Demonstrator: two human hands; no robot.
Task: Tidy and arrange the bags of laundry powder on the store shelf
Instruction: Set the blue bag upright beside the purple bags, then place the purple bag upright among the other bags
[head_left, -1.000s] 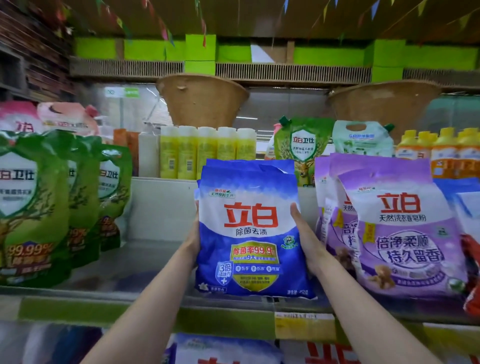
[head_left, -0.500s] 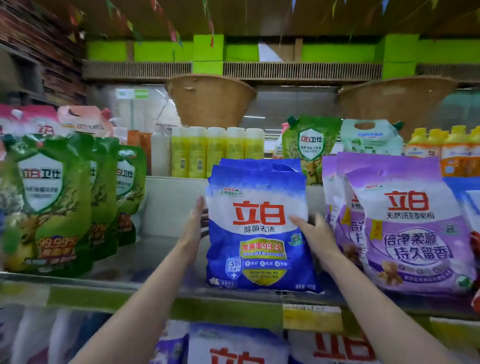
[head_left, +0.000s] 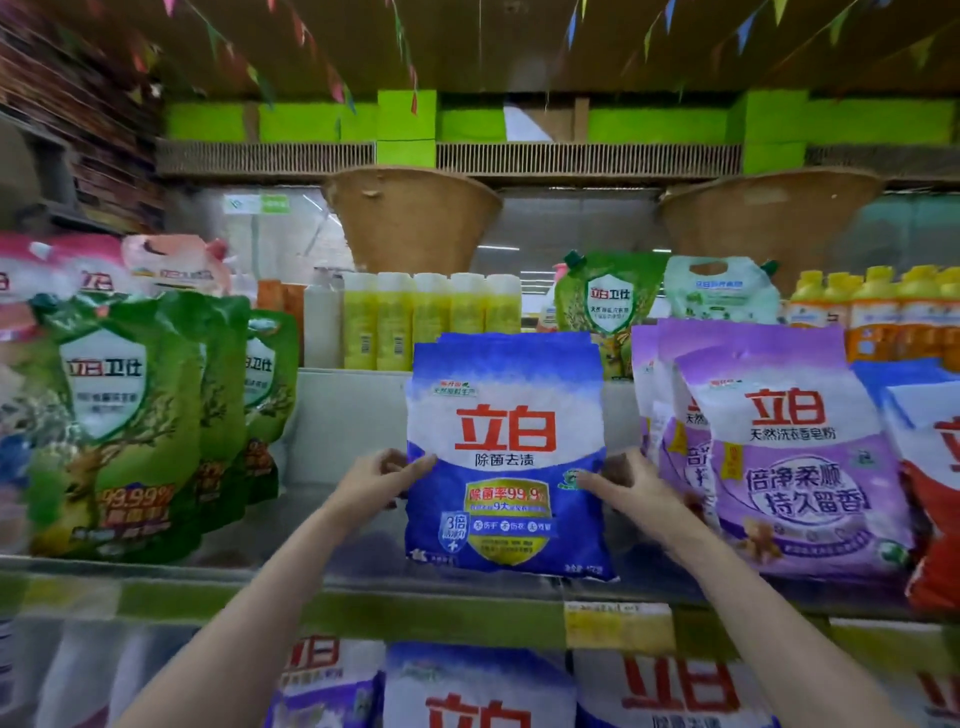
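Note:
A blue and white bag of laundry powder (head_left: 506, 447) stands upright on the shelf (head_left: 363, 605), with more blue bags behind it. My left hand (head_left: 376, 480) grips its left edge, thumb on the front. My right hand (head_left: 631, 486) holds its right edge, fingers curled against the side. Purple bags of laundry powder (head_left: 789, 467) lean in a row just right of my right hand. A red and white bag (head_left: 935, 519) sits at the far right.
Green pouches (head_left: 119, 421) stand at the left, with a bare gap of shelf between them and the blue bag. Yellow bottles (head_left: 431, 319) and woven baskets (head_left: 410, 218) sit behind. Orange bottles (head_left: 883, 317) are at the back right. More bags (head_left: 478, 691) fill the lower shelf.
Both hands slid from flat against the bag's sides to gripping its edges lower down. The blue bag stands more upright on the shelf.

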